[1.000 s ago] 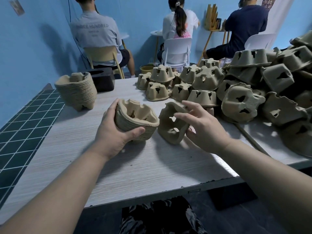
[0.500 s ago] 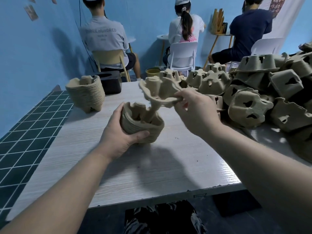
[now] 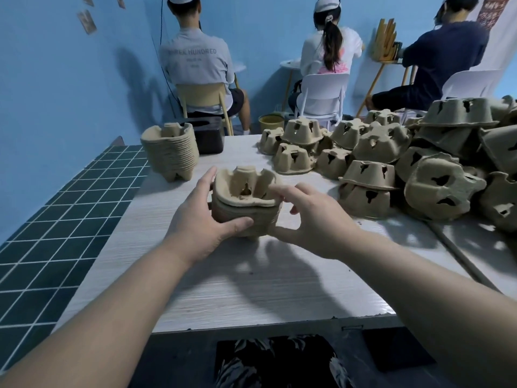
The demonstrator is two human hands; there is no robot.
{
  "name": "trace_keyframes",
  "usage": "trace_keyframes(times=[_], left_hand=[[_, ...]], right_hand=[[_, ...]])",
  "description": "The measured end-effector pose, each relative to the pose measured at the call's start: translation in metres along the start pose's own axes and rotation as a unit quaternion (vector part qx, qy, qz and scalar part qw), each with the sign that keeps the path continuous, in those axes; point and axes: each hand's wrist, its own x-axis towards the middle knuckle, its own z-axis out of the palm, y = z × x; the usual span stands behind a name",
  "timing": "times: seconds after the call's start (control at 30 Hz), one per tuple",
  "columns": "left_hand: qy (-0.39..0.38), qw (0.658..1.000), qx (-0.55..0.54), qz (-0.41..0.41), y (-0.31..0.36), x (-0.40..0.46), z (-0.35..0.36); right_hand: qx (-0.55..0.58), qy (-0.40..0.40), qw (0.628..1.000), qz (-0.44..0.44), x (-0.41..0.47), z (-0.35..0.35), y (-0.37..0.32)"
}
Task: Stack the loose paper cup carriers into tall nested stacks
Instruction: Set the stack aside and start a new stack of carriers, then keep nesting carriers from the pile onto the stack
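Sitting just above the lower middle of the frame, the small nested stack point(image 3: 243, 212) now carries the carrier that half a second ago hung in the air above it, so one more loose piece has joined and the stack is a layer taller. That top carrier point(image 3: 244, 189) rides a little proud and askew, which suggests it needs pressing home. The left hand point(image 3: 201, 219) grips the stack's left side, thumb curled across the front. The right hand point(image 3: 313, 219) has its fingers loosely curved at the stack's right edge; whether they pinch the rim I cannot tell. Cups open upward, long axis running left to right. Farther up and left stands a taller finished stack point(image 3: 170, 151). Upper right, the heap of loose carriers point(image 3: 391, 163) lies mostly upside down on the table point(image 3: 251, 289).
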Motion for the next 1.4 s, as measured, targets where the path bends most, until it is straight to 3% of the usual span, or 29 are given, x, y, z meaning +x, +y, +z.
trace_keyframes(times=[0.23,0.57,0.77,0.97,1.2,1.4], left_hand=[[-0.021,0.992,0.126,0.017,-0.004,-0.008,-0.017],[0.079,0.995,0.044,0.051,0.010,0.051,-0.089],[0.118,0.989,0.082,0.039,0.004,0.115,-0.146],[0.110,0.989,0.100,0.019,-0.037,0.167,-0.159],[0.079,0.988,0.130,0.007,-0.084,0.169,-0.139],[0.079,0.986,0.147,-0.007,-0.094,0.171,-0.138]], right_hand=[[0.023,-0.029,0.999,0.017,0.007,0.030,-0.012],[0.087,0.077,0.993,-0.028,0.107,0.005,-0.054],[0.055,0.097,0.993,-0.045,0.204,0.006,-0.082],[0.050,0.065,0.996,-0.021,0.260,0.043,-0.081],[0.055,0.005,0.998,-0.005,0.252,0.078,-0.067],[0.065,0.005,0.998,0.005,0.255,0.091,-0.071]])
